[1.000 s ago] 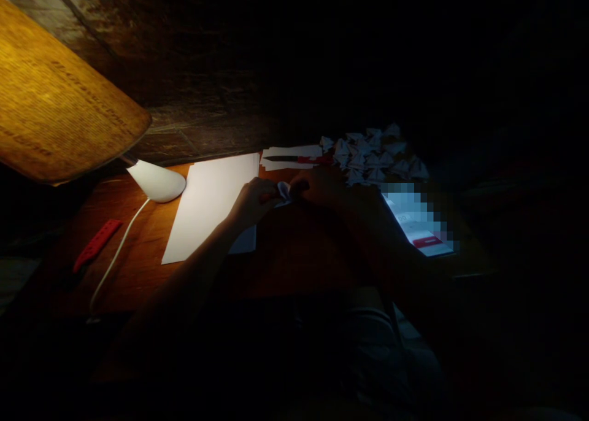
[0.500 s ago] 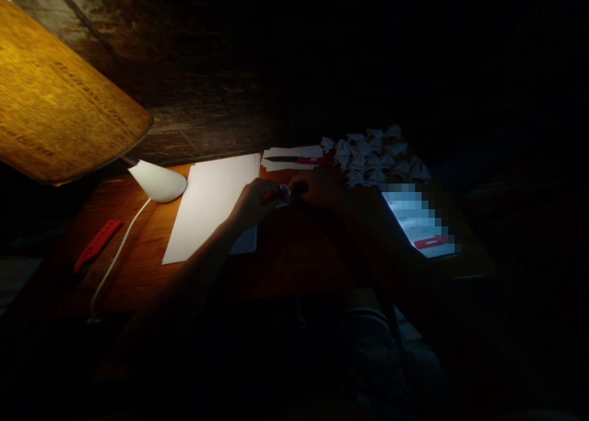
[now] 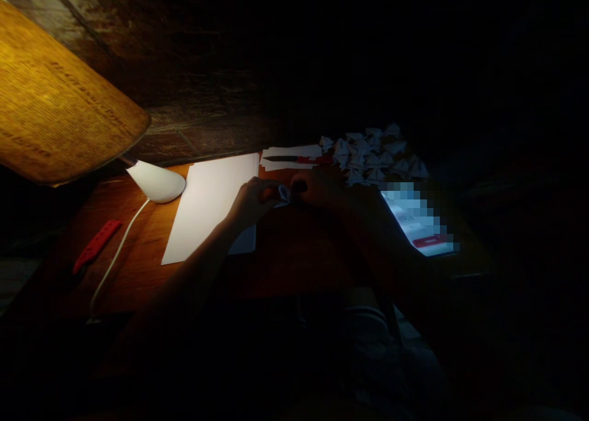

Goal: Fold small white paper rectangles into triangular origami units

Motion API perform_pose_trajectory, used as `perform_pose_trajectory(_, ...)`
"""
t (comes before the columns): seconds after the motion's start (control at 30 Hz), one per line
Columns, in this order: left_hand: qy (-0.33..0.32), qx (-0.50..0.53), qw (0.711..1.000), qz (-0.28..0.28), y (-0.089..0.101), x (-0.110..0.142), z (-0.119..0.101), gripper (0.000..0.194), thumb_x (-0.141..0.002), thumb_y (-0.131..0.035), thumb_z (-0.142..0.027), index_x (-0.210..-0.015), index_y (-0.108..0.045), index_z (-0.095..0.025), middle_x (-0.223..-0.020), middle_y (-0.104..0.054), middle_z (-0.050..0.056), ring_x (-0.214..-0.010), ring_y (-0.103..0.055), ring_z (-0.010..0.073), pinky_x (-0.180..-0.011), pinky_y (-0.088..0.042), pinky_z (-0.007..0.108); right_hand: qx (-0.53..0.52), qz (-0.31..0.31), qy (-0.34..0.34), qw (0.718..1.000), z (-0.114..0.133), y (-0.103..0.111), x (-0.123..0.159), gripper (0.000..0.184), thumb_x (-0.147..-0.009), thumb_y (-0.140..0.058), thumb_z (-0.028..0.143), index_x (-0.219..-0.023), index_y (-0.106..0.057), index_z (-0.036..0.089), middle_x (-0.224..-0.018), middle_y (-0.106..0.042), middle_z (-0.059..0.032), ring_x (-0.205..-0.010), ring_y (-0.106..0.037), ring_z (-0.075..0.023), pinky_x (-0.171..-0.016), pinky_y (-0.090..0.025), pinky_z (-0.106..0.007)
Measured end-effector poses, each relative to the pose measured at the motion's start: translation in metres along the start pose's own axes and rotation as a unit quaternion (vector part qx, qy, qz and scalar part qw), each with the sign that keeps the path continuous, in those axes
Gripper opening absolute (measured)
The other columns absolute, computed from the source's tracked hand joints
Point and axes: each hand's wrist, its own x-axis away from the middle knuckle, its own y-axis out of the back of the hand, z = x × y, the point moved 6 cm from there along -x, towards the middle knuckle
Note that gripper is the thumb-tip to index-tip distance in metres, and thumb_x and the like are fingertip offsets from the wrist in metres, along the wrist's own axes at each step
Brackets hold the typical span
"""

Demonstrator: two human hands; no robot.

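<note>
Over the middle of the desk, my left hand [image 3: 254,198] pinches a small piece of folded white paper [image 3: 283,195] between thumb and fingers. My right hand [image 3: 315,189] is right beside the paper, its fingers curled closed; deep shadow hides whether they hold any of it. Beneath my left wrist lies a stack of white paper sheets [image 3: 207,203]. Just beyond my hands, a knife [image 3: 294,159] with a dark blade and red handle rests on cut paper strips [image 3: 279,152]. Several small folded paper pieces [image 3: 368,156] are heaped at the back right.
A lamp with a yellow-lit shade [image 3: 69,102] and white base [image 3: 159,181] stands at the left, its white cable [image 3: 120,249] trailing over the front edge. A red-handled tool [image 3: 97,244] lies left. On the right is a lit phone [image 3: 416,221]. A wall [image 3: 184,102] rises behind.
My right hand has drawn slightly away from the folded paper, showing more of it. My left hand keeps its pinch in nearly the same place.
</note>
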Motion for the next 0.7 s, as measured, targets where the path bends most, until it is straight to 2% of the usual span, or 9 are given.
perform_pose_trajectory(0.27,0.007,-0.021,1.000,0.010,0.0001,-0.0005,0.0014,0.039,-0.077,-0.074,-0.014,-0.112,-0.080,-0.029,-0.104,-0.079,0.005,-0.103,-0.070,0.0271,-0.094,-0.058,0.044,-0.016,-0.002,0.015,1.000,-0.0002,0.0004,0.0001,0.016,-0.077,-0.072,0.011,-0.090,-0.079,0.016,-0.098,-0.080,-0.0064,-0.084,-0.069,-0.0170,-0.076,-0.047,-0.027)
perform_pose_trajectory(0.4,0.011,-0.021,1.000,0.014,-0.0007,-0.0007,-0.0003,0.039,-0.076,-0.072,-0.012,-0.111,-0.081,-0.029,-0.100,-0.078,0.004,-0.102,-0.069,0.0274,-0.093,-0.058,0.045,-0.018,-0.004,0.018,1.000,0.0000,-0.0003,-0.0007,0.021,-0.078,-0.070,0.007,-0.093,-0.081,0.016,-0.100,-0.080,-0.0070,-0.089,-0.071,-0.0178,-0.079,-0.048,-0.028)
perform_pose_trajectory(0.57,0.003,-0.022,1.000,0.009,-0.0005,-0.0006,0.0001,0.033,-0.079,-0.075,-0.017,-0.109,-0.080,-0.029,-0.101,-0.078,0.004,-0.101,-0.069,0.0266,-0.092,-0.056,0.043,-0.017,0.007,0.017,1.000,0.0007,-0.0009,-0.0012,0.025,-0.080,-0.070,0.008,-0.099,-0.083,0.017,-0.107,-0.080,-0.0086,-0.093,-0.072,-0.0193,-0.084,-0.050,-0.030)
perform_pose_trajectory(0.7,0.003,-0.042,0.999,-0.006,0.0009,-0.0011,0.0035,0.027,-0.080,-0.082,-0.026,-0.107,-0.077,-0.026,-0.106,-0.078,0.006,-0.101,-0.069,0.0269,-0.096,-0.054,0.046,-0.027,0.006,0.018,0.999,0.0027,0.0013,0.0002,0.025,-0.079,-0.072,0.010,-0.098,-0.085,0.019,-0.105,-0.081,-0.0074,-0.092,-0.072,-0.0197,-0.083,-0.051,-0.031)
